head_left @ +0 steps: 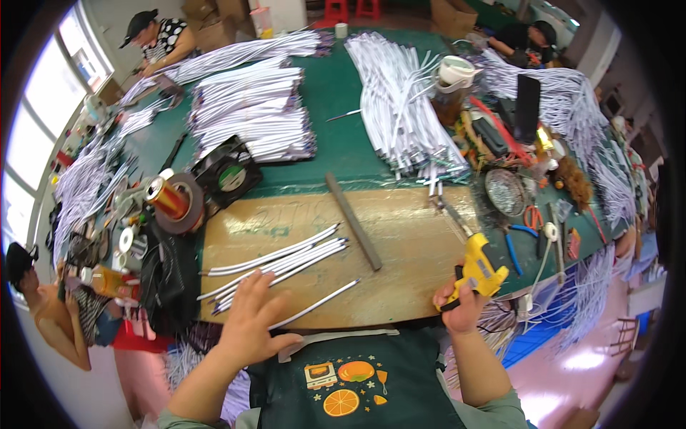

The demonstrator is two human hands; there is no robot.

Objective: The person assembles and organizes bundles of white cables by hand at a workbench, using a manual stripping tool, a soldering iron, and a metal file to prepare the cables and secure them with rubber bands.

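My right hand (461, 307) is wrapped round the handle of a yellow soldering gun (483, 270). Its metal tip slants up and left, toward the board's far right corner. Over the near left part of the brown work board (421, 250), my left hand (251, 314) is spread, fingers apart, at the near ends of several white cables (304, 259). Whether its fingertips touch them I cannot tell. One more white cable (318, 304) lies separately, to the right of that hand. A grey flat bar (354, 223) rests slantwise across the middle of the board.
Bundled white cables (250, 107) and a looser heap (400, 107) cover the green table's far side. A black fan (229, 171) and solder reel (187, 207) stand left. Blue-handled pliers (513, 250) and a round dish (504, 191) lie right. Other people sit around the table.
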